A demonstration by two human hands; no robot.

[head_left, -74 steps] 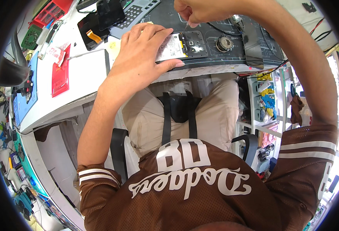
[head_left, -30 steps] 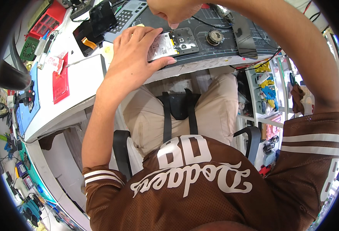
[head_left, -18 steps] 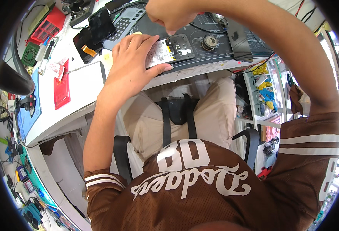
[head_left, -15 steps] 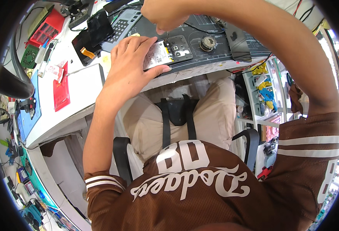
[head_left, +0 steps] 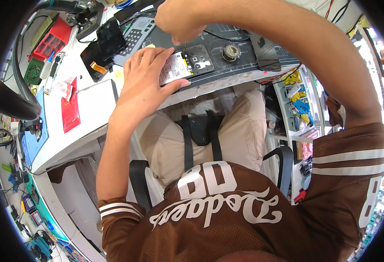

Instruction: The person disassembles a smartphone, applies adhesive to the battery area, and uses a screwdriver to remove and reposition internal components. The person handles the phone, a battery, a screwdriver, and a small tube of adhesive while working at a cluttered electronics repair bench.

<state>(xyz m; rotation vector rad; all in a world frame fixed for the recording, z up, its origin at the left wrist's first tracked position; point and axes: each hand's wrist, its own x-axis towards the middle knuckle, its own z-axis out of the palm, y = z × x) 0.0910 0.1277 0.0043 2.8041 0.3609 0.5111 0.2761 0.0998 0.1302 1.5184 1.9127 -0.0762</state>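
Observation:
An opened phone point(head_left: 201, 60) lies on the dark work mat, its back off and its battery point(head_left: 174, 70) and inner parts showing. My left hand point(head_left: 145, 79) grips the phone's left end, with fingers over the far edge and thumb along the near edge. Above the phone's far side my right hand point(head_left: 181, 21) is closed, knuckles up. A thin dark tip seems to come down from it toward the phone; the rest of what it holds is hidden.
Right of the phone are a small round metal tin point(head_left: 231, 53) and a dark phone-shaped panel point(head_left: 265, 52). To the left lie loose black screens point(head_left: 110, 38), a grey perforated plate point(head_left: 136, 40) and a red packet point(head_left: 71, 109). A black lamp arm point(head_left: 17, 105) curves in at left.
The whole view has shifted slightly, so the bench things sit a little differently in the picture. Both hands keep nearly the same pose at the phone.

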